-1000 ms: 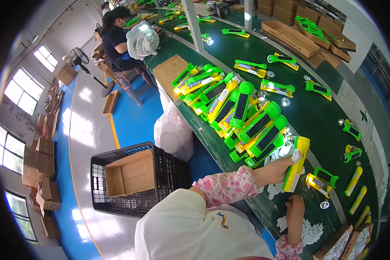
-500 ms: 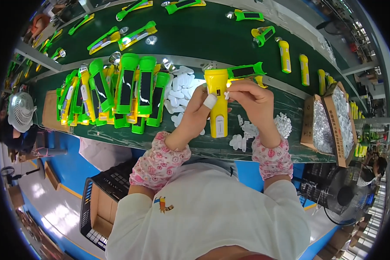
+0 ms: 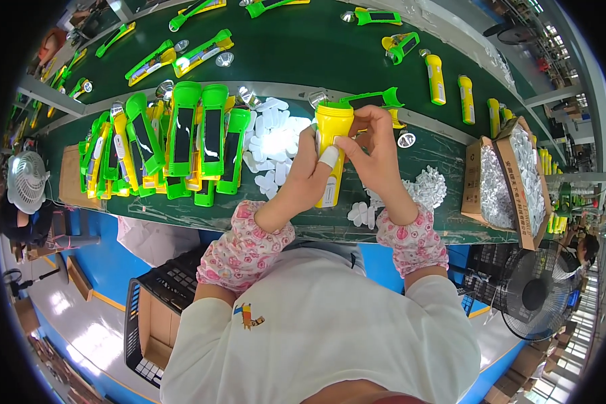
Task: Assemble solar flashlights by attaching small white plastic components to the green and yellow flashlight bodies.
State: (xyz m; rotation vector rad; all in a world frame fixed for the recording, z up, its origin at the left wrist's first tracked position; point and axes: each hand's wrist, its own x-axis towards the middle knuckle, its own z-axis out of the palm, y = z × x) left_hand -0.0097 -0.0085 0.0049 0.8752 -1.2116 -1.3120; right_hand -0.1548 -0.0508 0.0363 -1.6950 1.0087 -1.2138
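A yellow flashlight casing (image 3: 333,124) stands nearly upright between my hands, its wide round end pointing away from me. My left hand (image 3: 303,176) is wrapped round its left side, with a white covering on the thumb. On the upper right, my right hand (image 3: 377,145) grips the casing, thumb pressed on its front and fingers at the far edge. The thumbs hide the casing's slot. Just behind lies a green shell half (image 3: 377,99) with a dark panel, and a shiny reflector (image 3: 317,99) is beside the casing's wide end.
Stacked green and yellow flashlights (image 3: 182,138) fill the bench's left. White oval pieces (image 3: 269,131) lie left of my hands, small white parts (image 3: 429,187) right. A carton (image 3: 481,182) of small parts stands far right. Beyond, a green belt (image 3: 283,50) carries flashlight parts.
My right hand held a small white piece at the casing's slot; now it grips the casing itself, and the piece is out of sight. The casing has turned slightly. The whole view has shifted a little.
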